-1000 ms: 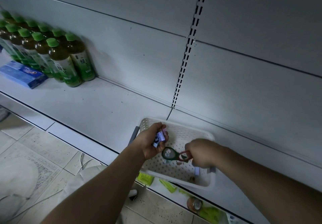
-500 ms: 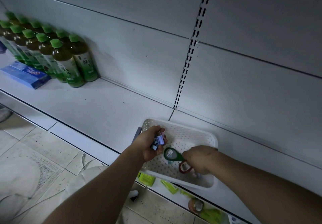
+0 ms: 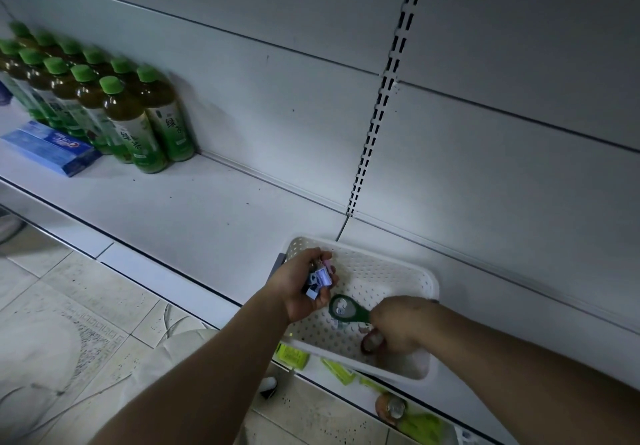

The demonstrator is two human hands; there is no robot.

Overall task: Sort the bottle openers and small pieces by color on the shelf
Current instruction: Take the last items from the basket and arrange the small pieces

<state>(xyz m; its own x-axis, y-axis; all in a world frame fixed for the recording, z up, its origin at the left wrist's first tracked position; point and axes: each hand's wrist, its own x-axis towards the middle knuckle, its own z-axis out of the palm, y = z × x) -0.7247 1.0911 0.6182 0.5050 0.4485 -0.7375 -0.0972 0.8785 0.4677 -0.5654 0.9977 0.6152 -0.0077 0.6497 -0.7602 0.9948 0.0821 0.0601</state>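
1. The right hand point(image 3: 398, 330) was seen closed round the handle of one green bottle opener point(image 3: 346, 310). The opener's long axis ran from that hand up and to the left, so that its ring head was pointed at the left hand and lay just beside it.
2. One red bottle opener point(image 3: 371, 341) was seen under the right hand's fingers. Whether it was gripped or only covered could not be told.
3. The left hand point(image 3: 299, 287) was curled round a cluster of small pieces point(image 3: 320, 277), blue and lilac. Several were held, but an exact count could not be made.
4. Both hands were held over the white perforated basket point(image 3: 367, 249), which was set at the front of the shelf point(image 3: 194, 223). A few loose bits were made out on its floor below the green opener.
5. Bare shelf was left beyond and to the left, on the left hand's side. That hand was judged the nearer for laying out colour groups there.
6. Farthest left, roughly ten green-tea bottles point(image 3: 138, 122) were stood in two rows, with one blue toothpaste box point(image 3: 52, 147) laid in front.
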